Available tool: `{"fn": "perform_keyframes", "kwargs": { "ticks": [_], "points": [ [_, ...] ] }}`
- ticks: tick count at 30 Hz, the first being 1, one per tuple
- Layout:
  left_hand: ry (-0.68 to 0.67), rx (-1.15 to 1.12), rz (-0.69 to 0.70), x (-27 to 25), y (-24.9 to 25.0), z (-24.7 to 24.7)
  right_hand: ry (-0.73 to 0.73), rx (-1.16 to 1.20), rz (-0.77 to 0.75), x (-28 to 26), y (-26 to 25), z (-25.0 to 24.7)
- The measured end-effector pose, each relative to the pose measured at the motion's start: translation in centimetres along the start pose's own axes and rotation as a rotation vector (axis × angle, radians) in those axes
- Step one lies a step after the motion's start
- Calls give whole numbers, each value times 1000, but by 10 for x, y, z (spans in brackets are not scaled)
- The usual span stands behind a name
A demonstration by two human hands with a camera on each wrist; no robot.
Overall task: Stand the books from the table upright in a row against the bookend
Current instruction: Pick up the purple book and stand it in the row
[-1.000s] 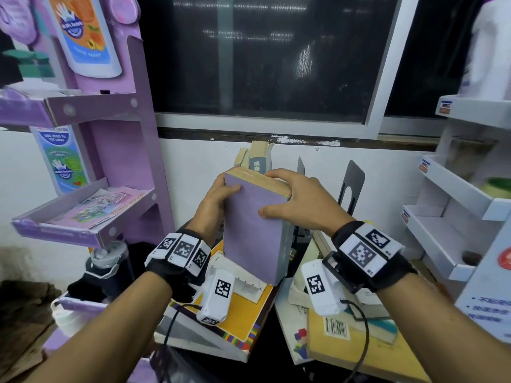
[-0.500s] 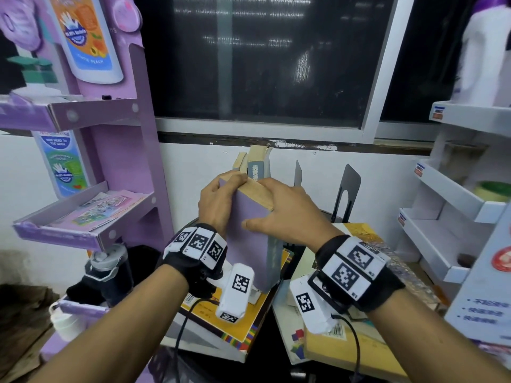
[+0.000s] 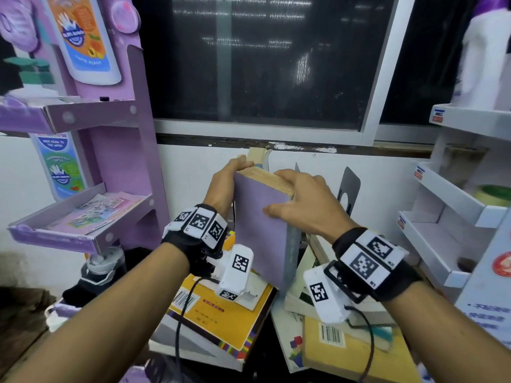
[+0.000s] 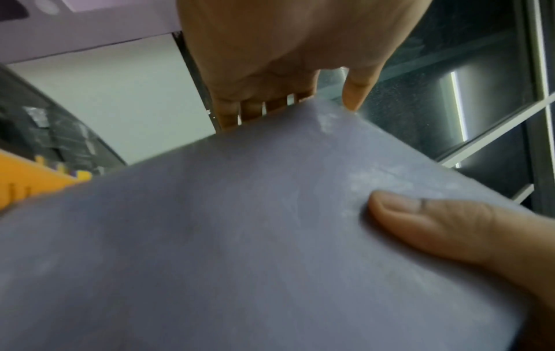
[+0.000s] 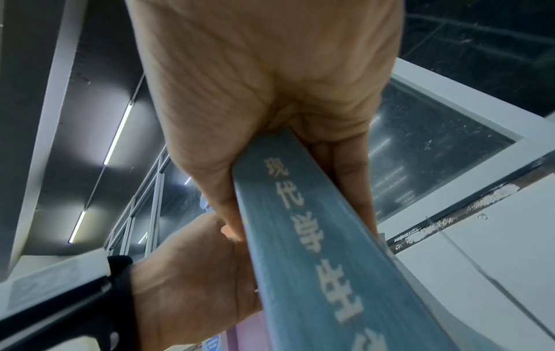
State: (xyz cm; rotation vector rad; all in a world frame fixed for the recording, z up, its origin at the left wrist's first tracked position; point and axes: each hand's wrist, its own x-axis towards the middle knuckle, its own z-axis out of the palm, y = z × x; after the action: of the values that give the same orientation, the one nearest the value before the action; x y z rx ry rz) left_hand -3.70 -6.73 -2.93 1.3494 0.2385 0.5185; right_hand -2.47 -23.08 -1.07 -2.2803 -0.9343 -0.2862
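A: What had been altered in the last second?

B: The purple book (image 3: 261, 233) had been carried away from the person and brought close up to the upright book (image 3: 258, 158) standing at the back by the wall. A second earlier it had been held nearer and higher, with its cover tipped toward the camera; now it was held close to vertical, page edges up, spine to the right.

A: And how was it held?

B: It was clasped from both sides. The left hand (image 3: 225, 183) was curled over the top left corner, its fingers hidden behind the book. The right hand (image 3: 302, 203) was closed over the top edge, thumb laid on the purple cover and fingers wrapped round the far side. Neither grip had been loosened.

A: Had it been set down?

B: That could not be told. Its lower edge was hidden behind the left wrist camera and the yellow book (image 3: 224, 313) lying on the tabletop.

A: Where was the bookend (image 3: 349, 189)?

B: A dark metal one was seen to the right, apart from the purple book; a thin upright plate just behind the right hand could not be identified.

A: What was meant for the task?

B: Placement was judged nearly reached. Several books, the tan book (image 3: 356, 352) among them, were left lying flat.
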Motion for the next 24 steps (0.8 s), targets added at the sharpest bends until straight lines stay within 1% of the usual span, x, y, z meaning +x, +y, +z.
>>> {"fn": "perform_keyframes", "kwargs": {
  "ticks": [3,5,7,10,14,19,24],
  "points": [
    [52,73,96,13,9,2,27,-30,31,8,8,-11],
    [83,192,164,23,10,2,50,-44,59,14,14,-16],
    [102,284,191,35,8,0,68,-51,83,20,21,-20],
    [112,388,197,52,1,-2,83,-90,130,31,30,-23],
    [90,468,165,70,-11,-2,114,-118,181,49,41,-19],
    [69,519,159,94,-21,2,137,-154,191,77,54,-4],
    [35,507,155,112,-29,5,135,-149,234,98,67,16]
  ]
}}
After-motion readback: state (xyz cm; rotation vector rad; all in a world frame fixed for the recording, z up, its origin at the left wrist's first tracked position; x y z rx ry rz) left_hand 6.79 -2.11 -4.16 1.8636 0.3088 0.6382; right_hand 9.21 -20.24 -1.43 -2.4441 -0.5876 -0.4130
